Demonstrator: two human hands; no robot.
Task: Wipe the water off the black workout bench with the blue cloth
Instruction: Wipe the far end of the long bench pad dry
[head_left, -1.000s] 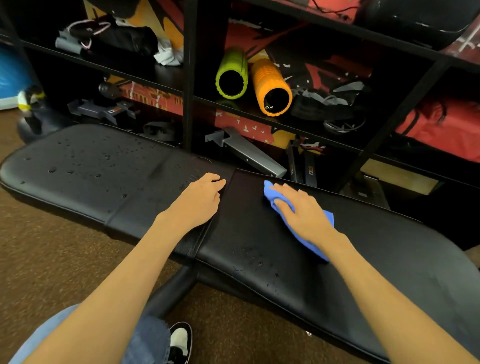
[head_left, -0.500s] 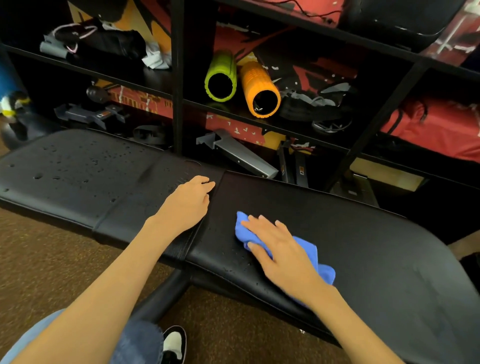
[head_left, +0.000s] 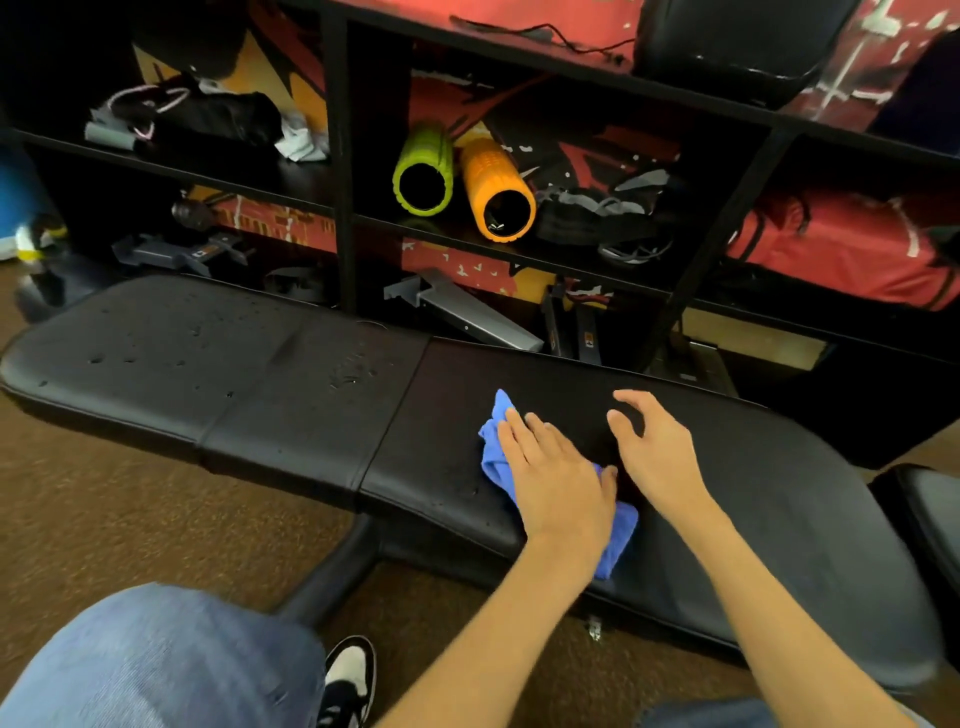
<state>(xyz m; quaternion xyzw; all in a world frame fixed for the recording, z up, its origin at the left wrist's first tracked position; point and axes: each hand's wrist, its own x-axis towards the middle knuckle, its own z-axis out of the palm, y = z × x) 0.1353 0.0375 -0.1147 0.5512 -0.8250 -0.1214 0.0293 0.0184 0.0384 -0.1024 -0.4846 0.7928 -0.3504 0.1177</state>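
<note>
Loosely bunched, blue cloth (head_left: 492, 451) lies on droplet-dotted bench (head_left: 260, 395) under left hand's (head_left: 558, 483) flat fingers; right hand's (head_left: 660, 452) splayed.

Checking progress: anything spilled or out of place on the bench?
Yes: water drops dot the left pad of the black workout bench, with a small puddle near the seam, left of the blue cloth under the left hand.
</note>
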